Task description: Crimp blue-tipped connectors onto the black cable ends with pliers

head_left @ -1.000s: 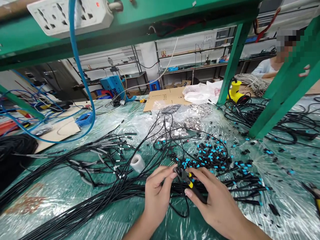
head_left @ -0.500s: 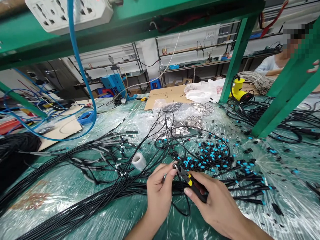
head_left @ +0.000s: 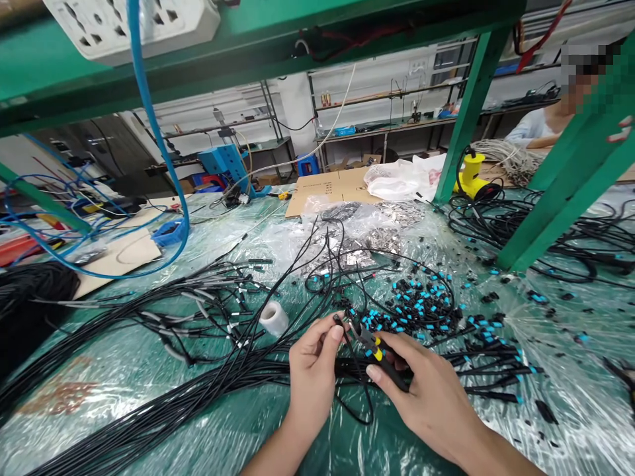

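Between thumb and fingertips, my left hand [head_left: 313, 363] pinches the end of a black cable [head_left: 364, 390], whose loop hangs down below. My right hand [head_left: 421, 387] is closed round the black and yellow handles of a pair of pliers [head_left: 381, 357]. The plier jaws point up and left, close beside the cable end; whether they touch it I cannot tell. Under both hands runs a thick bundle of black cables [head_left: 213, 390]. Just beyond the pliers lies a heap of small black and blue connector pieces [head_left: 421, 304].
A white roll [head_left: 274, 318] stands left of my hands. Bags of metal pieces [head_left: 342, 251] lie behind the connectors, before a cardboard sheet [head_left: 322, 188]. A green post [head_left: 466, 119] rises at right, and a blue hose [head_left: 149, 92] hangs at left. A person [head_left: 540, 125] sits far right.
The plier jaws have drawn slightly apart from the left fingertips, and the cable end now shows between them. The left hand has shifted a little left.
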A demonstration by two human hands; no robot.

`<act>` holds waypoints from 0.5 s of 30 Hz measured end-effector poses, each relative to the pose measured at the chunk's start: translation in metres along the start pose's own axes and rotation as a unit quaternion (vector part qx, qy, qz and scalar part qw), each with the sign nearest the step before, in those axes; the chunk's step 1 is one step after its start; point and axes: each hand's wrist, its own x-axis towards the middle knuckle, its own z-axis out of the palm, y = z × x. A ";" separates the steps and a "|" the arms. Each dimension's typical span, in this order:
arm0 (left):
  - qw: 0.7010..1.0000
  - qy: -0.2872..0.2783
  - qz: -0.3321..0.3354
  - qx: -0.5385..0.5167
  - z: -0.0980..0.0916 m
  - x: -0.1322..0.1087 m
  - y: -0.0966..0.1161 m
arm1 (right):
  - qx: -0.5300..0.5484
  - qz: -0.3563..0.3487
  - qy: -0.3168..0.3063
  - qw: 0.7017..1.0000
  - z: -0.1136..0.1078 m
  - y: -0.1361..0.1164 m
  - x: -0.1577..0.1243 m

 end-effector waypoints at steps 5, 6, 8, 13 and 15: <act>0.994 -0.005 -0.059 -0.089 0.002 0.002 0.000 | -0.054 -0.003 0.031 0.998 -0.003 0.007 0.000; 0.993 -0.013 -0.062 -0.100 0.002 0.002 0.001 | -0.061 -0.006 0.031 0.998 -0.003 0.008 -0.001; 0.991 -0.025 -0.067 -0.113 0.002 0.002 0.003 | -0.072 -0.016 0.030 0.997 -0.002 0.008 -0.001; 0.991 -0.056 -0.072 -0.096 0.001 0.002 0.003 | -0.083 -0.026 0.029 0.996 -0.001 0.006 -0.002; 0.993 -0.068 -0.054 -0.074 0.000 0.002 0.004 | -0.088 -0.028 0.032 0.995 -0.001 0.006 -0.001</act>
